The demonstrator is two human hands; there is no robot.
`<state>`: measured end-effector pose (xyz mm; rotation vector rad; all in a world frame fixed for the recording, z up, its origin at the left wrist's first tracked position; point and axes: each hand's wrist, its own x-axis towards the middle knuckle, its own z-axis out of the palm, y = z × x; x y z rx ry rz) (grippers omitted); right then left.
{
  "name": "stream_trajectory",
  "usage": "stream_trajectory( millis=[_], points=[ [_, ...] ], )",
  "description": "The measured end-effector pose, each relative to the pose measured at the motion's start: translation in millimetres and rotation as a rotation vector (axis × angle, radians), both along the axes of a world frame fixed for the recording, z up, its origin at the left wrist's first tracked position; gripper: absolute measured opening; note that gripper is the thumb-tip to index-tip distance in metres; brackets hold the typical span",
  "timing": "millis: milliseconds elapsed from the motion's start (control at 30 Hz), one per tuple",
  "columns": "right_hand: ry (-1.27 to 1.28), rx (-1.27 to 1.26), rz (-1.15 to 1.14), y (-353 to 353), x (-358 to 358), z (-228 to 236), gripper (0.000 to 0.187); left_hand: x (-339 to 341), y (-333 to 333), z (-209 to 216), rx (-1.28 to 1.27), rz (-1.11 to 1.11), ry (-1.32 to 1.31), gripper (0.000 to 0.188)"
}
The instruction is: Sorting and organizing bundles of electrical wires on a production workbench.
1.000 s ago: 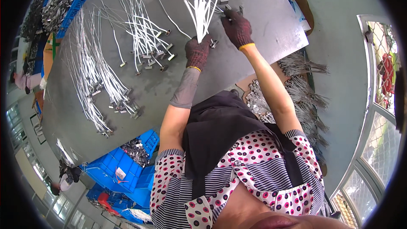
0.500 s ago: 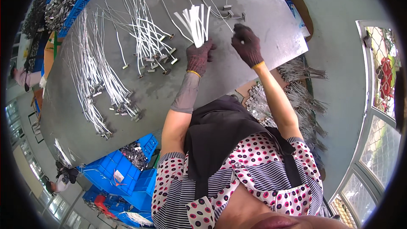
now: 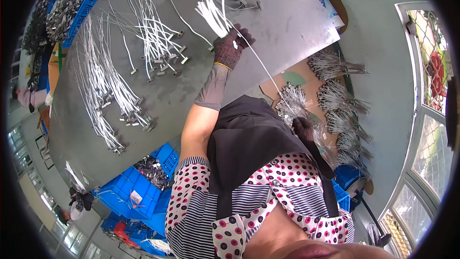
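My left hand point(image 3: 228, 48), in a dark glove, is closed over the metal table and grips a fanned bunch of white flat strips point(image 3: 209, 15). One strip stands apart at the bunch's right side. From beside those fingers a thin white cable point(image 3: 265, 68) stretches down to the right. Its lower end meets my right hand point(image 3: 303, 128), also gloved, which is closed on it past the table edge and above the bundled cables point(image 3: 293, 97). Fine detail at the right fingertips is too small to make out.
On the grey table point(image 3: 182, 96) lie several groups of white cables with metal connectors point(image 3: 160, 52). More cable bundles point(image 3: 342, 98) rest on cardboard at the right. Blue crates point(image 3: 127, 194) stand below the table's near edge, and another crate of connectors point(image 3: 72, 2) is at far left.
My right hand has swung from above the table down past its near edge, drawing the cable taut. The left hand has shifted slightly, tilting the strips leftward.
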<state>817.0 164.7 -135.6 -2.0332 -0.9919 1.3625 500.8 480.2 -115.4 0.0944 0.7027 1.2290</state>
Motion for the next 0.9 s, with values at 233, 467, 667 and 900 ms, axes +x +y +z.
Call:
stream_trajectory(
  millis=[233, 467, 667, 900],
  points=[
    [-0.041, -0.057, -0.217, -39.7, 6.1, 26.9, 0.023, -12.5, 6.3, 40.5, 0.015, 0.209, 0.094, 0.03],
    [-0.124, -0.155, -0.234, -57.0, 30.4, 16.2, 0.021, -22.0, -7.2, 46.8, -0.008, 0.291, 0.132, 0.025],
    [-0.034, -0.053, -0.258, -40.5, 30.0, -7.8, 0.028, -10.2, -28.6, 36.8, -0.05, 0.212, 0.242, 0.026],
    [-0.191, -0.002, 0.207, 50.7, -23.1, 33.1, 0.046, -10.0, -39.4, 40.8, 0.027, 0.052, 0.34, 0.027]
  ],
)
